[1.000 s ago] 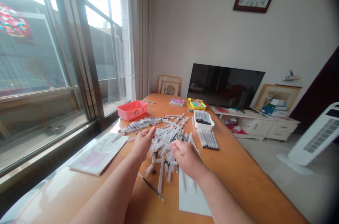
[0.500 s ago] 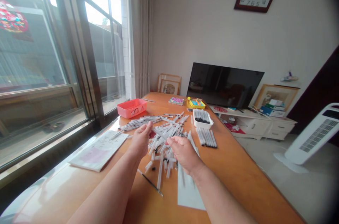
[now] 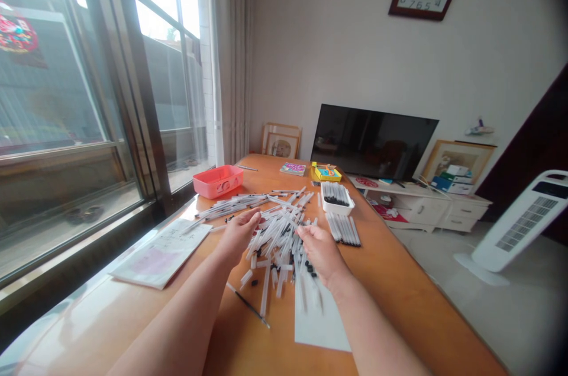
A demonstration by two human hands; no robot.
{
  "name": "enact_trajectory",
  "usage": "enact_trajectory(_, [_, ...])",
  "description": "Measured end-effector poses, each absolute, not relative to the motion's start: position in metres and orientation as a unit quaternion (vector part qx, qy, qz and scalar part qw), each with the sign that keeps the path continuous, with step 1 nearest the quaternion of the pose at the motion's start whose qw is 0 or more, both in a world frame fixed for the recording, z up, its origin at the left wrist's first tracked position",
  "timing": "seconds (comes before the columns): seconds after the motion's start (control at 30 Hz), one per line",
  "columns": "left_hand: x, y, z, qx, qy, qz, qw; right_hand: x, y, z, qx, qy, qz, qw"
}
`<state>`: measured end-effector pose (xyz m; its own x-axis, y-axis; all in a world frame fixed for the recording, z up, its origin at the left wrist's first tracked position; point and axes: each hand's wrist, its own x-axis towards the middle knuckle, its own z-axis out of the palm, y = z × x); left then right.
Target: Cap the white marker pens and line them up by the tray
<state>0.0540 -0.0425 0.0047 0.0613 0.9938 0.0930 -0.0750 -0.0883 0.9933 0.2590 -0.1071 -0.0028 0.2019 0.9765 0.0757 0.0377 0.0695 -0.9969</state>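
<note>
Over the middle of the table, my right hand (image 3: 322,251) is closed in a pinch on a translucent pen barrel (image 3: 290,221), which points up and to the left. My left hand (image 3: 242,231) is closed too, thumb against fingers; whatever it pinches is too small to make out. Beneath and between both hands spreads a loose pile of pen barrels (image 3: 275,234), with short caps and small black plugs (image 3: 309,268) among them. A thin dark pen refill (image 3: 248,306) lies in front of the pile. Part of the pile is hidden by my hands.
A white box (image 3: 338,207) holds upright-packed pens, beside a neat row of pens (image 3: 344,230). Also on the table (image 3: 390,305) are a red plastic basket (image 3: 217,182), a paper booklet (image 3: 162,254), a white sheet (image 3: 319,328) and a yellow box (image 3: 327,173).
My hands have moved apart; the pen barrel that spanned between them is now at the right hand only. The left hand has come away from it. The view has shifted slightly.
</note>
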Motion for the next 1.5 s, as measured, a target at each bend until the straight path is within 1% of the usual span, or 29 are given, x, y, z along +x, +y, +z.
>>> enact_trajectory(0.1, [0.055, -0.049, 0.011, 0.528, 0.432, 0.532, 0.502, 0.256, -0.107, -0.005, -0.542, -0.492, 0.393, 0.556])
enact_trajectory(0.2, [0.061, -0.055, 0.012, 0.57, 0.423, 0.501, 0.496, 0.251, -0.106, -0.008, -0.529, -0.53, 0.372, 0.549])
enact_trajectory(0.3, [0.07, -0.061, 0.008, 0.597, 0.393, 0.451, 0.535, 0.246, -0.104, -0.013, -0.514, -0.574, 0.353, 0.531])
enact_trajectory(0.37, [0.074, -0.063, 0.006, 0.577, 0.362, 0.446, 0.58, 0.244, -0.104, -0.016, -0.516, -0.592, 0.344, 0.515])
enact_trajectory(0.53, [0.07, -0.054, 0.003, 0.452, 0.323, 0.504, 0.661, 0.247, -0.105, -0.017, -0.542, -0.578, 0.367, 0.487])
enact_trajectory(0.67, [0.06, -0.043, 0.003, 0.384, 0.322, 0.562, 0.657, 0.254, -0.106, -0.015, -0.556, -0.597, 0.345, 0.464])
enact_trajectory(0.73, [0.055, -0.038, 0.003, 0.368, 0.346, 0.6, 0.62, 0.259, -0.104, -0.015, -0.574, -0.604, 0.304, 0.461])
enact_trajectory(0.83, [0.048, -0.032, 0.001, 0.388, 0.424, 0.638, 0.513, 0.266, -0.101, -0.019, -0.608, -0.593, 0.24, 0.47])
enact_trajectory(0.93, [0.046, -0.027, -0.007, 0.482, 0.473, 0.618, 0.403, 0.268, -0.096, -0.025, -0.616, -0.571, 0.23, 0.491])
enact_trajectory(1.1, [0.057, -0.032, -0.02, 0.65, 0.504, 0.514, 0.242, 0.269, -0.092, -0.027, -0.591, -0.571, 0.24, 0.517])
enact_trajectory(1.2, [0.068, -0.045, -0.02, 0.752, 0.45, 0.453, 0.164, 0.277, -0.091, -0.022, -0.611, -0.562, 0.211, 0.516])
enact_trajectory(1.37, [0.085, -0.07, -0.018, 0.877, 0.38, 0.27, 0.117, 0.29, -0.091, -0.021, -0.665, -0.568, 0.156, 0.46])
enact_trajectory(1.5, [0.089, -0.07, -0.019, 0.893, 0.394, 0.196, 0.097, 0.291, -0.091, -0.027, -0.688, -0.58, 0.119, 0.418])
